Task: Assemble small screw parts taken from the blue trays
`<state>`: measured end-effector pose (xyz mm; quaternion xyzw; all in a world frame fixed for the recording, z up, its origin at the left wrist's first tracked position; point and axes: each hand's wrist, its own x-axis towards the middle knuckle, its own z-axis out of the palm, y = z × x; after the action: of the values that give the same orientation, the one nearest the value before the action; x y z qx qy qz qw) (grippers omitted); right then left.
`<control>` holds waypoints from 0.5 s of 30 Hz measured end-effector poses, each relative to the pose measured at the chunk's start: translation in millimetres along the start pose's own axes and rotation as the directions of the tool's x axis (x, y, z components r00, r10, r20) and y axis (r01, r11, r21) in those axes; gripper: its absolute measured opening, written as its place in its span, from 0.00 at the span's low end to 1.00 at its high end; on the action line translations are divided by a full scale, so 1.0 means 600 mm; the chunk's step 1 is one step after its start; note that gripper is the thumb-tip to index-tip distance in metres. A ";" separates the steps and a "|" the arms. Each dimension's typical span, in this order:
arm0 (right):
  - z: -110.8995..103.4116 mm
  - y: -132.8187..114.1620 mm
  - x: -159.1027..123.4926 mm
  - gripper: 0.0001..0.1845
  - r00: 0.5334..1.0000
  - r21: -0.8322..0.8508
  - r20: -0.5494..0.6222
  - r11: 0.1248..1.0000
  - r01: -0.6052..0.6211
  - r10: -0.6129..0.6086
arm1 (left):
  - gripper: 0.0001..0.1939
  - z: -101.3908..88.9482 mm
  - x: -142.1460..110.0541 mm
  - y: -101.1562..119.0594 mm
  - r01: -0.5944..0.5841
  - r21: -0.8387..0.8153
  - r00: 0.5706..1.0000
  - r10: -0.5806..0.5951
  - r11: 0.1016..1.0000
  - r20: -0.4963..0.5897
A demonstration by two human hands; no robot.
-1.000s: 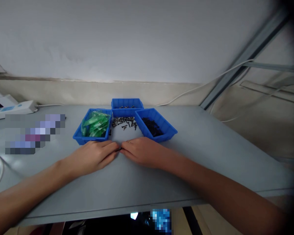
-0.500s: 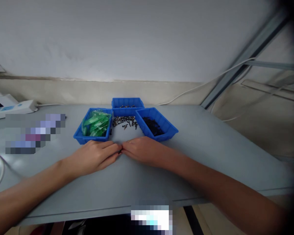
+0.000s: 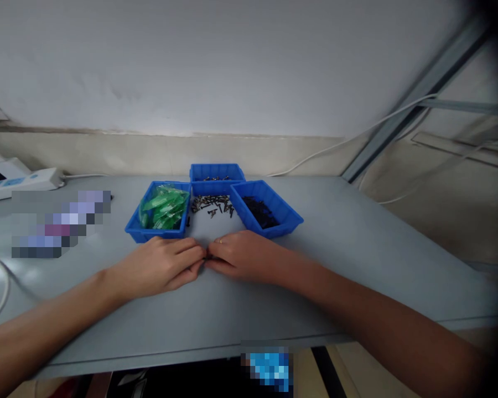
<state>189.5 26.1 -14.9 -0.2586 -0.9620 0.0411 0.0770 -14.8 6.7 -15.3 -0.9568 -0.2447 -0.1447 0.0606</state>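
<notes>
My left hand (image 3: 161,268) and my right hand (image 3: 238,256) rest on the grey table (image 3: 357,243), fingertips meeting in a pinch over a tiny dark part (image 3: 206,257) that I cannot make out. Just beyond them lies a loose pile of small dark screws (image 3: 212,204). A blue tray (image 3: 139,232) on the left holds green plastic bags (image 3: 164,205). A blue tray (image 3: 288,224) on the right holds black small parts. A third blue tray (image 3: 216,170) stands behind the screws.
A white device (image 3: 19,179) with a cable sits at the far left edge. A white cable (image 3: 336,145) runs along the wall to a grey metal beam (image 3: 415,91) at the right. The table's front edge is near my forearms.
Both hands have stayed together at the same spot; the fingers of each have curled in slightly tighter around the tiny part.
</notes>
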 end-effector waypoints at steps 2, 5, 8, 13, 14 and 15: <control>0.000 0.001 -0.001 0.13 1.000 0.004 0.000 1.000 0.007 -0.007 | 0.12 0.000 0.001 -0.001 0.021 -0.017 1.000 -0.021 1.000 0.002; 0.000 0.001 -0.002 0.15 1.000 0.003 -0.010 1.000 0.028 -0.028 | 0.12 0.000 0.002 -0.002 0.039 -0.029 0.999 -0.039 0.999 0.003; 0.001 0.000 -0.001 0.18 0.999 -0.001 -0.024 0.999 0.041 -0.041 | 0.14 0.000 0.002 -0.002 0.037 0.010 0.999 -0.037 0.999 0.019; 0.005 -0.001 0.001 0.16 0.998 -0.085 -0.045 0.996 0.035 -0.039 | 0.14 0.003 0.001 0.000 0.022 0.063 0.999 -0.025 0.998 0.043; 0.005 -0.001 0.001 0.15 0.998 -0.094 -0.040 0.995 0.033 -0.037 | 0.14 0.004 0.001 0.000 0.032 0.062 0.999 -0.034 0.998 0.041; 0.004 -0.001 0.001 0.15 0.999 -0.095 -0.035 0.995 0.030 -0.033 | 0.13 0.004 0.001 0.000 0.043 0.058 0.998 -0.045 0.997 0.038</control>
<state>188.0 25.7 -17.2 -0.2476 -0.9653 -0.0103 0.0826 -13.7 7.4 -17.5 -0.9517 -0.2709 -0.1202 0.0802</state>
